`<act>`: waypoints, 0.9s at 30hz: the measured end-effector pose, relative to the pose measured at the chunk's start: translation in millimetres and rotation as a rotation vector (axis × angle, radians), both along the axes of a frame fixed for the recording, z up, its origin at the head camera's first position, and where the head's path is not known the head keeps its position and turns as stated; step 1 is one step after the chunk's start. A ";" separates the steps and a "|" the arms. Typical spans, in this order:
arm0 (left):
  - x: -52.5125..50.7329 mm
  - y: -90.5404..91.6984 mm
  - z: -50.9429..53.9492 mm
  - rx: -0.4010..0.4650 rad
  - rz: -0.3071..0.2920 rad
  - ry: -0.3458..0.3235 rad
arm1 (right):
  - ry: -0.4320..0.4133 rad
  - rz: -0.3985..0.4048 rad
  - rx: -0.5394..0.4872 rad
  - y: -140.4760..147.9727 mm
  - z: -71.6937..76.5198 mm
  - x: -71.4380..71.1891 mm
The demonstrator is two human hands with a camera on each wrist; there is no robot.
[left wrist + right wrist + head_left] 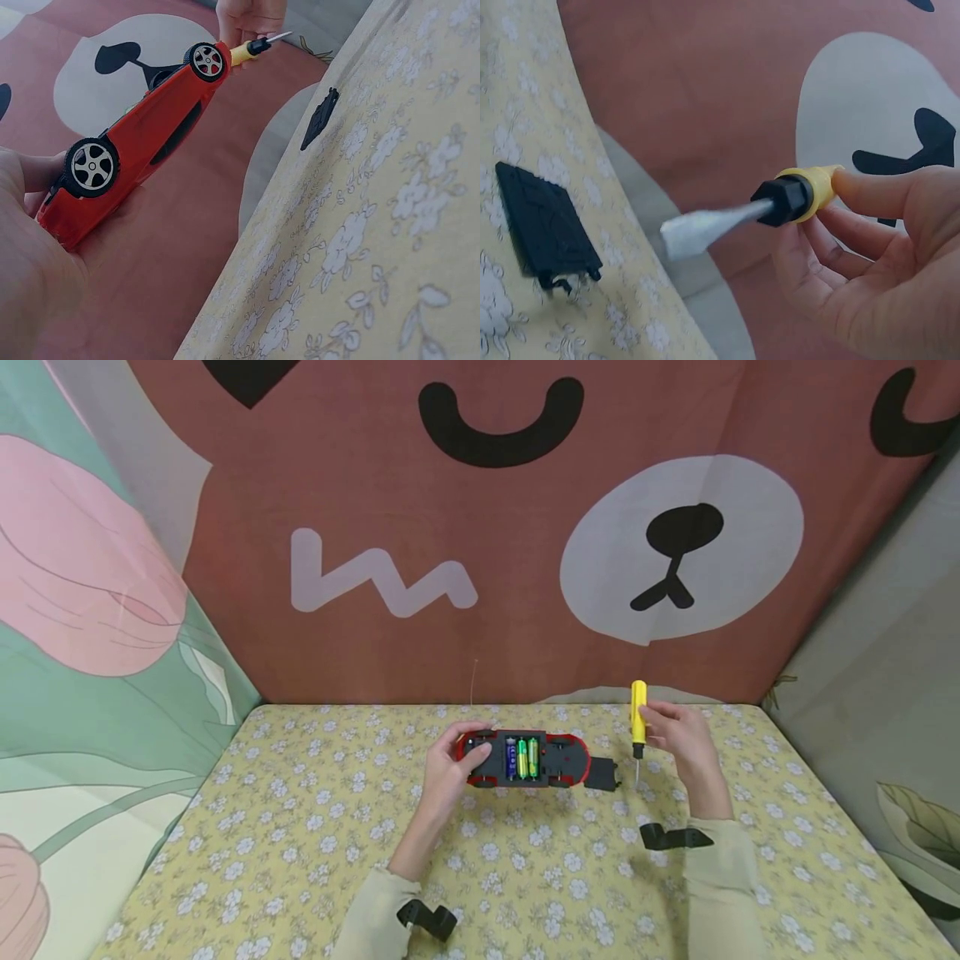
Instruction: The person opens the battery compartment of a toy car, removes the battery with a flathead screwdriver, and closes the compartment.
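My left hand (pixel 455 763) grips one end of a red toy car (pixel 142 142), held underside up above the table. In its open battery compartment sit a dark blue battery (pixel 512 758) and two green batteries (pixel 528 758). My right hand (pixel 681 739) pinches a screwdriver (pixel 638 714) by its yellow handle, and the metal shaft points down. The right wrist view shows its flat blade, touching nothing. A black battery cover (pixel 546 221) with small tabs lies on the table between car and screwdriver.
The table carries a yellow cloth (pixel 300 852) with white flowers. Behind it hangs a brown curtain (pixel 375 652) with a cartoon bear print, and further printed drapes stand at both sides. A thin wire-like line (pixel 473 681) rises behind the left hand.
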State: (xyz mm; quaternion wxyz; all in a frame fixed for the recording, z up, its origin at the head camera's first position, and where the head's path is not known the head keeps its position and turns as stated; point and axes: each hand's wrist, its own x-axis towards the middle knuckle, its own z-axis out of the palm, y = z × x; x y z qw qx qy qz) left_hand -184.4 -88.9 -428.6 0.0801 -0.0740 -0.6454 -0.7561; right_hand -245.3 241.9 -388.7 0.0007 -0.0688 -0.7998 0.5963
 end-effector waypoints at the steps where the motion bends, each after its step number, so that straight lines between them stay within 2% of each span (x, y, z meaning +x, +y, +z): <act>1: -0.1 0.1 0.1 0.000 0.001 0.001 | -0.005 0.003 0.005 1.1 -1.0 -0.3; 8: -0.3 0.3 0.1 -0.002 -0.005 0.003 | -0.043 0.032 0.067 8.8 -10.3 -2.5; 17: 0.3 0.1 -0.2 -0.005 -0.004 -0.006 | -0.089 -0.025 0.121 15.7 -28.0 -5.9; 27: -0.2 0.4 -0.3 -0.007 0.006 -0.021 | -0.108 -0.051 0.050 24.2 -45.3 -9.9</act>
